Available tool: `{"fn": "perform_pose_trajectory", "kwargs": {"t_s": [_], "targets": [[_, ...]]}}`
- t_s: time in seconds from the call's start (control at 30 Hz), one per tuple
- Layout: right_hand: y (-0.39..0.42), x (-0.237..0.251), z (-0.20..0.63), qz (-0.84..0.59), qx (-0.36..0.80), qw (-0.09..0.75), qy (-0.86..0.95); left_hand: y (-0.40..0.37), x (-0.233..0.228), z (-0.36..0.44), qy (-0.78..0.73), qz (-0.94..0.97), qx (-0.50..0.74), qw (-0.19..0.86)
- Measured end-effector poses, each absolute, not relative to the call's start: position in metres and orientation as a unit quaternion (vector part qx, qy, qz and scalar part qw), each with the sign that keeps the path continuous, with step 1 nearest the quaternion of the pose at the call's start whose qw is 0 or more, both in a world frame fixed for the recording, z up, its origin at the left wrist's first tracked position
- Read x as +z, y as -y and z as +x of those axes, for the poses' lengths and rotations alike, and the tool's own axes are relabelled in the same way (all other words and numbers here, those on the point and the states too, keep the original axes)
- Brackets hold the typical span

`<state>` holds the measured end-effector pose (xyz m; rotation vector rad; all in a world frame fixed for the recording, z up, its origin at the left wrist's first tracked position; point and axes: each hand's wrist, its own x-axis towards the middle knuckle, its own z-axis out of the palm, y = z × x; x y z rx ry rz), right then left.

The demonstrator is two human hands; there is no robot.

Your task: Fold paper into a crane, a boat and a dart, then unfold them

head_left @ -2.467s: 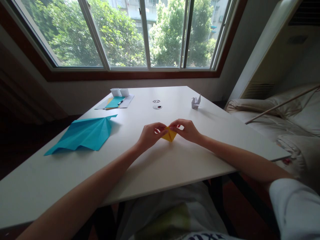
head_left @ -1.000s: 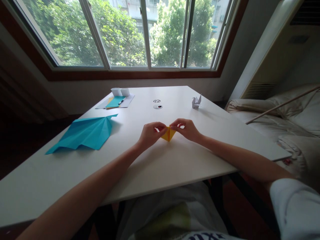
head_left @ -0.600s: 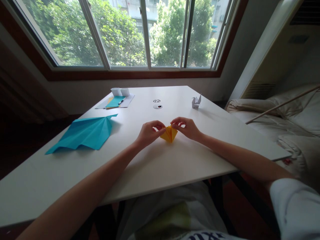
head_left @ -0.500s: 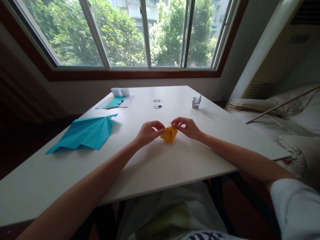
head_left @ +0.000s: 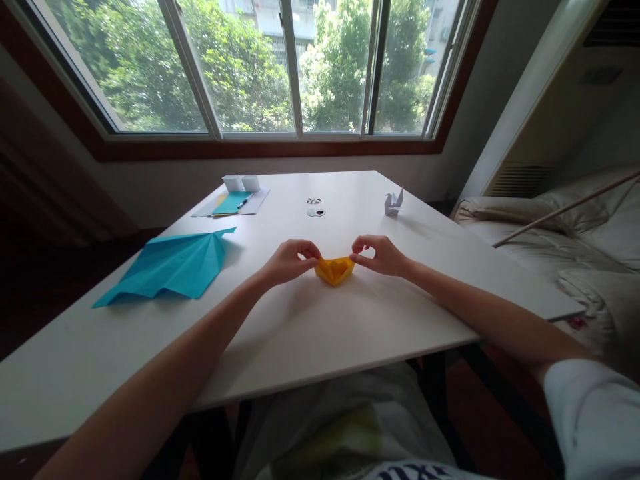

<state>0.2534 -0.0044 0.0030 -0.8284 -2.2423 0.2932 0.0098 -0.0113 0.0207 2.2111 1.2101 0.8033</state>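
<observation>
Your left hand (head_left: 287, 261) and right hand (head_left: 380, 255) pinch the yellow paper (head_left: 334, 269) at its opposite corners (light, crease-prone, so probably best gripped gently)

The table's (head_left: 350, 320) near edge lies bare. A blue sheet (head_left: 170, 267) blocks its left edge, papers (head_left: 235, 200) the far-left corner, a crane (head_left: 393, 202) the far-right edge.
</observation>
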Motion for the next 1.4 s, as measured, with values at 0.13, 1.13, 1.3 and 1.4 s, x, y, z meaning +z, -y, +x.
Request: {"fn": "perform_pose_trajectory", "kwargs": {"t_s": [0.13, 1.13, 1.3, 1.4], "targets": [[0.004, 0.004, 0.255, -0.312, 0.081, 0.35, 0.879, 0.01, 0.023, 0.007, -0.449, 0.816, 0.282, 0.231], [0.015, 0.002, 0.233, -0.362, 0.05, 0.345, 0.865, 0.023, 0.012, 0.031, -0.443, 0.841, 0.291, 0.109], [0.015, 0.001, 0.231, -0.369, 0.056, 0.348, 0.86, 0.023, 0.012, 0.033, -0.455, 0.826, 0.298, 0.146], [0.014, -0.001, 0.23, -0.372, 0.062, 0.353, 0.857, 0.022, 0.012, 0.034, -0.464, 0.814, 0.306, 0.168]]}}
